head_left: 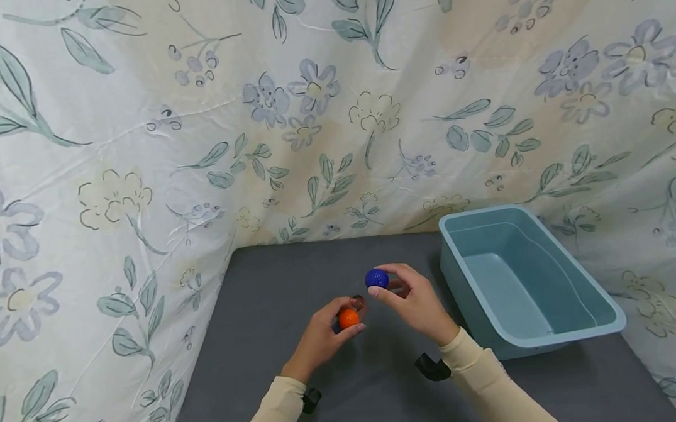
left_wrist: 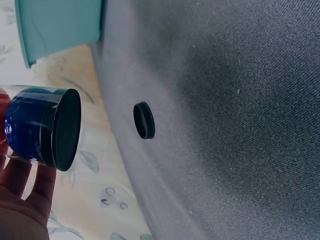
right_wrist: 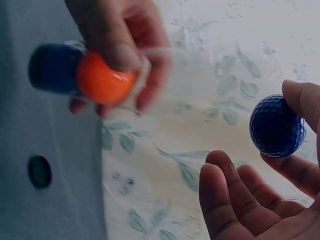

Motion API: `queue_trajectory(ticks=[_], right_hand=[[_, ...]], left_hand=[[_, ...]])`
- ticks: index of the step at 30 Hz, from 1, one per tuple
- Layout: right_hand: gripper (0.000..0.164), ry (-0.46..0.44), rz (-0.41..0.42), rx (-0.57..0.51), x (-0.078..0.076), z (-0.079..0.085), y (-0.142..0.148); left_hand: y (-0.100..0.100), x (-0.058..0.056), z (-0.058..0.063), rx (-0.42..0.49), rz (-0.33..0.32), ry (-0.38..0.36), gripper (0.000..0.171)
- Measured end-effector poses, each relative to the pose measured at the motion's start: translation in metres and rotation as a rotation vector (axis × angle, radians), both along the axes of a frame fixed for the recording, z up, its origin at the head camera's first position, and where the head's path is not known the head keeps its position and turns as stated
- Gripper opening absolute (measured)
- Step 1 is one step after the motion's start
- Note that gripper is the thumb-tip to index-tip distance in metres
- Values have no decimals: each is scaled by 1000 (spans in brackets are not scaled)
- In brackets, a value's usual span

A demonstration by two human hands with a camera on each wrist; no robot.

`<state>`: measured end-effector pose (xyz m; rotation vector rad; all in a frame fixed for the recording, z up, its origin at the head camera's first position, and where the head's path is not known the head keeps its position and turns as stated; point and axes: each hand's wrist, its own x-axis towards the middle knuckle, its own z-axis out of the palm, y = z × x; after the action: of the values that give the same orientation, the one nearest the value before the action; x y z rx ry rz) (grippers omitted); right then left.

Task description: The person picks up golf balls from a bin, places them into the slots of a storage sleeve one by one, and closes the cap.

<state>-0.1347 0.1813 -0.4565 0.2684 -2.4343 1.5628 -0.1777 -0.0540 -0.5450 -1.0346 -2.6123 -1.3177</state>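
The person wears plain cream long sleeves (head_left: 487, 377), softly creased, with close-fitting cuffs (head_left: 456, 349). A small black device (head_left: 311, 400) sits at the left wrist, another at the right; the left hand (head_left: 322, 333) and right hand (head_left: 417, 302) are bare.

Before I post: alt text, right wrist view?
Right hand pinches a blue ball; blurred left hand holds a clear tube containing an orange ball and a second blue ball. A dark lid lies on the gray table, floral cloth behind.
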Motion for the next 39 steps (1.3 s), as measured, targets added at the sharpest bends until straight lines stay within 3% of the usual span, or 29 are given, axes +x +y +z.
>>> queue_trajectory(ticks=[7,14,21,29,35,39], right_hand=[[42,-86,51,-5,1,-19,-17],[43,-133,83,10,3,-23,-30],[46,-138,70,9,-1,-22,-26],[41,-151,3,-1,-14,-29,-19],[42,-196,-63,25,-27,-56,-21],[43,-232,-95,63,-35,-76,-22]], left_hand=[[-1,0,2,36,-16,21,46],[-2,-1,2,78,-16,90,47],[-3,-2,-1,62,-21,98,48],[-6,-3,-6,10,16,34,52],[-8,-3,-17,7,26,-57,50],[-10,-3,-25,19,14,-72,48]])
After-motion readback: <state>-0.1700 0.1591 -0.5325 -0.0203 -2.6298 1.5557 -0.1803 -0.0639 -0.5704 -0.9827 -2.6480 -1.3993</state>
